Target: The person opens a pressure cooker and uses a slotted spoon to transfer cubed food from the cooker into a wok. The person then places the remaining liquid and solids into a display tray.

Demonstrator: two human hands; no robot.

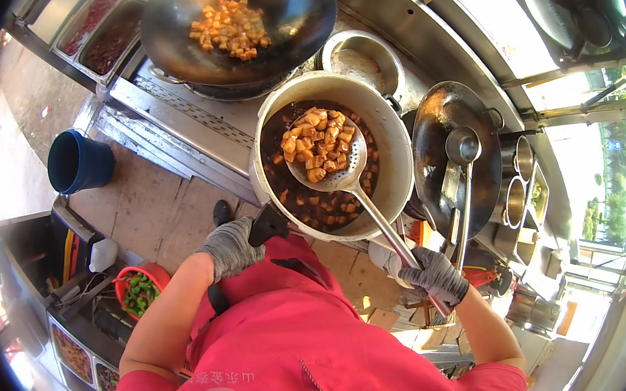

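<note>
My left hand [233,248], in a grey knit glove, grips the black handle [267,225] of a large aluminium pot [394,145]. Dark sauce with cubes of meat lies in the pot. In my right hand [435,277], also gloved, is the metal handle of a perforated skimmer [360,161]. Its bowl, heaped with browned meat cubes [318,142], is over the sauce inside the pot's rim. Beyond the pot, a large wok [174,43] holds a pile of similar cubes [230,29].
A second wok [428,142] with a ladle [463,146] stands at the right. An empty-looking metal pot [391,65] sits behind. Food trays [115,38] are at upper left. A blue bucket [95,162] and a red bowl of green peppers [160,274] are at left.
</note>
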